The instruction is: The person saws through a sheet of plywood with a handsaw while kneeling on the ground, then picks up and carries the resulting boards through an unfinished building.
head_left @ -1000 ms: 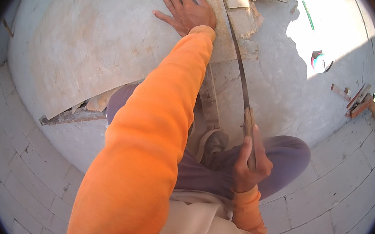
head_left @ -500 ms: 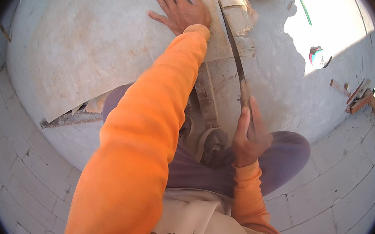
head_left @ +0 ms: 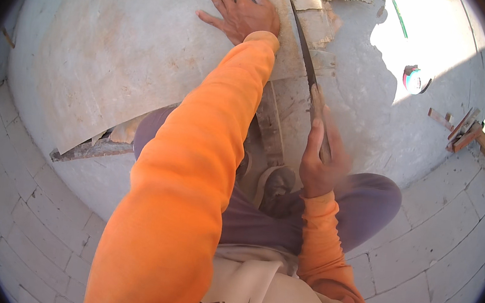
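My left hand [head_left: 244, 12] lies flat with its fingers spread on a large pale board [head_left: 118, 52], near the board's right edge. In my right hand [head_left: 324, 162] is the worn wooden handle of a handsaw [head_left: 306, 55], with the fingers wrapped round it. The dark, narrow blade points away from me and runs along the board's right side, between it and a ragged strip [head_left: 315, 25] of similar sheet. How deep the teeth sit in the board is hidden. Below the board's near edge, a wooden plank [head_left: 272, 125] shows between my feet.
A green pencil-like stick [head_left: 400, 18] and a round item with a coloured label [head_left: 414, 79] lie in the sunlit patch at right. Farther right is a wooden tool with crossed pieces [head_left: 464, 131]. My bent knees flank the work. Pale block paving [head_left: 414, 250] borders the grey surface.
My right hand and the saw have moved forward, away from my body. My left hand stays pressed on the board; the whole view has shifted slightly.
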`<state>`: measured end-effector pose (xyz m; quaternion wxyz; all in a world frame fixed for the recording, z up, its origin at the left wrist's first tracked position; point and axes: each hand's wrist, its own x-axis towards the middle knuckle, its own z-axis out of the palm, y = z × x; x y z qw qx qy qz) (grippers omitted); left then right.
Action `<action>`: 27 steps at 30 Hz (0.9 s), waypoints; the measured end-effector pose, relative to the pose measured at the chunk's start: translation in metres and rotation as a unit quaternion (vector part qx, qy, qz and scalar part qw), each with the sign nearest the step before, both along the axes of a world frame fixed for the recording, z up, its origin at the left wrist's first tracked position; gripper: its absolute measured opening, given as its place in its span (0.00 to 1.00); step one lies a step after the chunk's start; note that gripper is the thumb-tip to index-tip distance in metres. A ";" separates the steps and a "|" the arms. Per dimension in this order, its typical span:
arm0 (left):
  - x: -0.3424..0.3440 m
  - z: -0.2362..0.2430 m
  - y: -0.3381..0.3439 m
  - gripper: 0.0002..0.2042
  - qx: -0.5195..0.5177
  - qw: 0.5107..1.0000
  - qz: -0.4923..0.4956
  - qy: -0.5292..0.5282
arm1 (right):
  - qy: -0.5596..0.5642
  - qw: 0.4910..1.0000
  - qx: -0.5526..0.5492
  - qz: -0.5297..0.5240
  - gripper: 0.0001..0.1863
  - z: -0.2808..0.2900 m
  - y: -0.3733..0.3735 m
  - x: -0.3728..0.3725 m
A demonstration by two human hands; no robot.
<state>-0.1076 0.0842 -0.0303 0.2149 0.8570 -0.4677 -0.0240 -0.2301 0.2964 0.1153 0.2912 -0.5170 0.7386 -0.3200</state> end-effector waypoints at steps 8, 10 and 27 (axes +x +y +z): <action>0.013 0.004 0.001 0.26 -0.018 0.999 0.002 -0.043 | 0.030 0.999 0.045 0.006 0.17 0.061 0.111 -0.024; 0.016 0.004 0.001 0.26 -0.017 0.999 0.007 -0.044 | 0.060 0.997 0.044 0.036 0.17 0.077 0.122 -0.025; 0.005 0.000 -0.001 0.27 0.003 0.999 0.000 -0.038 | 0.038 0.999 -0.016 0.010 0.18 -0.009 0.046 -0.014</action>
